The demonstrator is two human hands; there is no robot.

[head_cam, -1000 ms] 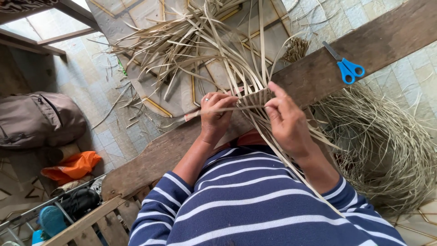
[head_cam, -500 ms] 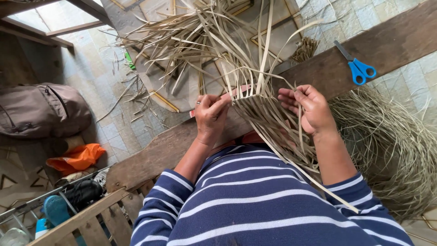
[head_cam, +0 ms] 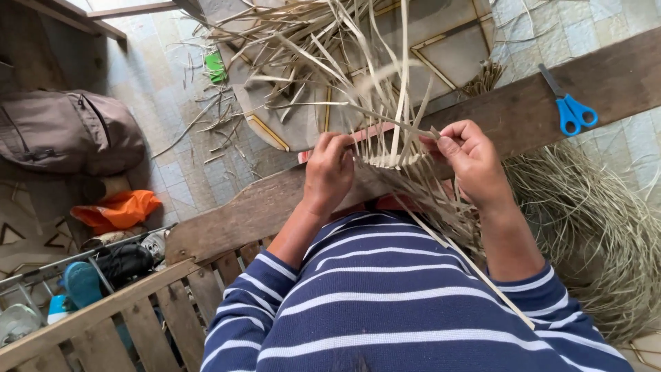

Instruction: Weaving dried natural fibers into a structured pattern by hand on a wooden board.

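Note:
A half-woven mat of pale dried leaf strips (head_cam: 403, 162) lies across a dark wooden plank (head_cam: 275, 200) in front of me, with many loose strip ends fanning upward. My left hand (head_cam: 329, 169) pinches the woven edge at its left side. My right hand (head_cam: 468, 162) is closed on one long strip (head_cam: 358, 110) that runs up and to the left across the fan. Both forearms come out of navy sleeves with white stripes.
Blue-handled scissors (head_cam: 568, 107) lie on the plank at the upper right. A heap of thin dried fibres (head_cam: 592, 227) fills the right side. A brown bag (head_cam: 69, 134) and orange cloth (head_cam: 117, 210) lie left; shoes sit on a rack (head_cam: 82, 275).
My right hand has moved right and closed on a single strip, pulling it across the fan. My left hand has stayed at the woven edge.

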